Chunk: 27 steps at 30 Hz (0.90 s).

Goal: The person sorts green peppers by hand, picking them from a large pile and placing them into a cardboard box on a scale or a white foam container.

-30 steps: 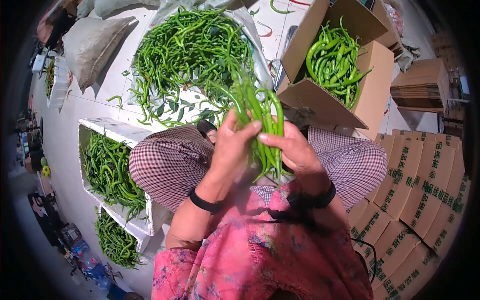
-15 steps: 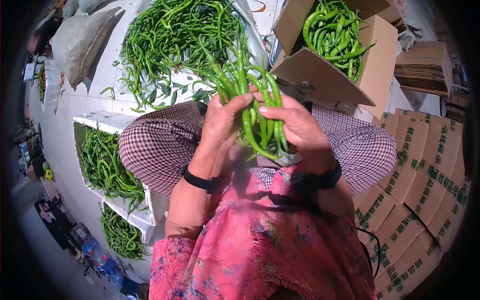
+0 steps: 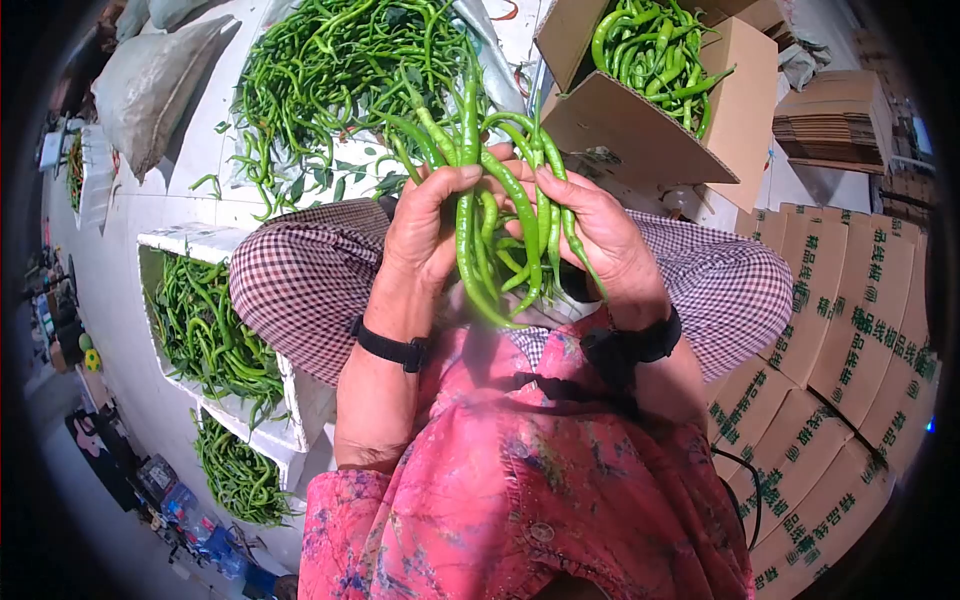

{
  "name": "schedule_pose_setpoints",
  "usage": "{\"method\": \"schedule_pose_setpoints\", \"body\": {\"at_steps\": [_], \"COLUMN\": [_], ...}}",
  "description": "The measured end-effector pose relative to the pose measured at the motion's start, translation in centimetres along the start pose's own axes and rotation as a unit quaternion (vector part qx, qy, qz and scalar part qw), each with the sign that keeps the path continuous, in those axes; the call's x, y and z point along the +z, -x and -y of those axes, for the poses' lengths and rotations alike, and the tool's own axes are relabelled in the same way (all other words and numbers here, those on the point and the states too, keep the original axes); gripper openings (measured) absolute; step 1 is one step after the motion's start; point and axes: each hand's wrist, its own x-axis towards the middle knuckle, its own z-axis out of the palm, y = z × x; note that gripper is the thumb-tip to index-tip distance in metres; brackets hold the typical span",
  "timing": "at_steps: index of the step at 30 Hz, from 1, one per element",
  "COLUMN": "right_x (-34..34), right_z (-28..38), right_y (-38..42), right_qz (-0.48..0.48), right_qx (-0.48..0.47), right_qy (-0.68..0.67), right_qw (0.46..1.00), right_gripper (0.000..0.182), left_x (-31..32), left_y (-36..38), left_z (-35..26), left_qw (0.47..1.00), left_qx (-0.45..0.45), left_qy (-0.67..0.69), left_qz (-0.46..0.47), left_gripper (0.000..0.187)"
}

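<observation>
A loose bunch of long green chili peppers [image 3: 522, 215] is spread across both hands above my lap. My left hand [image 3: 428, 215] is closed around the peppers on the left, its thumb lying across them. My right hand [image 3: 600, 225] grips the ones on the right, thumb pressed on top. Several peppers hang down between the palms, and the fingers underneath are mostly hidden. Just beyond the hands lies a big heap of green chili peppers [image 3: 340, 80] on a plastic sheet. An open cardboard box [image 3: 640, 135] with larger green peppers inside stands to the upper right.
White foam boxes [image 3: 205, 238] holding peppers stand at my left. A stuffed sack [image 3: 155, 90] lies at the upper left. Flattened cartons [image 3: 830, 115] are stacked at the right, above rows of printed cardboard boxes [image 3: 830, 330]. Stray peppers [image 3: 207, 184] lie on the floor.
My hands have moved slightly apart, and the bunch is now more fanned out between them. The view has shifted a little; the surrounding boxes and heap look unchanged.
</observation>
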Motion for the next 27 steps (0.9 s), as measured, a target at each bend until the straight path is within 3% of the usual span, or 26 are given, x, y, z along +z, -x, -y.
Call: {"method": "schedule_pose_setpoints", "body": {"at_steps": [5,7,9,11,12,13,15,17,19,21,25,27], "right_x": [0.9,1.1,1.2,1.4,0.8,0.6,0.3,-0.4,-1.1,-1.2,-2.4,-1.4], "right_z": [-1.0,-2.1,-2.8,-2.7,-3.4,-3.6,-3.9,-4.3,-4.5,-4.9,-5.8,-5.8], "right_y": [0.5,0.2,0.0,-0.1,-0.3,-0.4,-0.6,-0.8,-0.9,-1.2,-2.2,-2.2], "right_qz": [-0.015,-0.051,-0.073,-0.14,-0.086,-0.085,-0.124,-0.153,-0.203,-0.234,-0.258,-0.28], "right_qx": [-0.051,-0.088,-0.123,-0.047,-0.128,-0.13,-0.185,-0.187,-0.18,-0.178,-0.253,-0.301], "right_qy": [0.099,0.244,0.296,0.497,0.49,0.489,0.433,0.406,0.501,0.505,0.509,0.498], "right_qw": [0.994,0.964,0.944,0.855,0.858,0.858,0.873,0.881,0.821,0.811,0.782,0.764], "right_gripper": [0.041,0.043,0.048,0.055,0.06,0.06,0.055,0.054,0.055,0.051,0.05,0.038], "left_x": [0.7,1.1,1.5,2.1,2.1,2.1,2.1,2.1,1.8,1.5,2.2,2.2], "left_y": [0.2,-0.1,-0.2,0.1,0.2,0.2,0.1,-0.1,-0.3,-0.5,0.0,0.2], "left_z": [0.3,2.0,3.1,3.3,3.3,3.2,3.1,3.1,3.7,4.3,5.4,5.8], "left_qw": [0.999,0.998,0.99,0.973,0.973,0.976,0.978,0.994,0.99,0.983,0.967,0.946], "left_qx": [-0.028,0.031,0.08,0.117,0.117,0.115,0.113,0.051,0.055,0.087,0.14,0.158], "left_qy": [-0.017,-0.051,-0.112,-0.185,-0.187,-0.175,-0.163,-0.088,-0.124,-0.158,-0.198,-0.27], "left_qz": [0.011,-0.029,-0.035,-0.071,-0.07,-0.065,-0.061,-0.045,-0.025,-0.037,-0.076,-0.089], "left_gripper": [0.04,0.049,0.074,0.075,0.075,0.071,0.067,0.061,0.059,0.058,0.074,0.078]}}
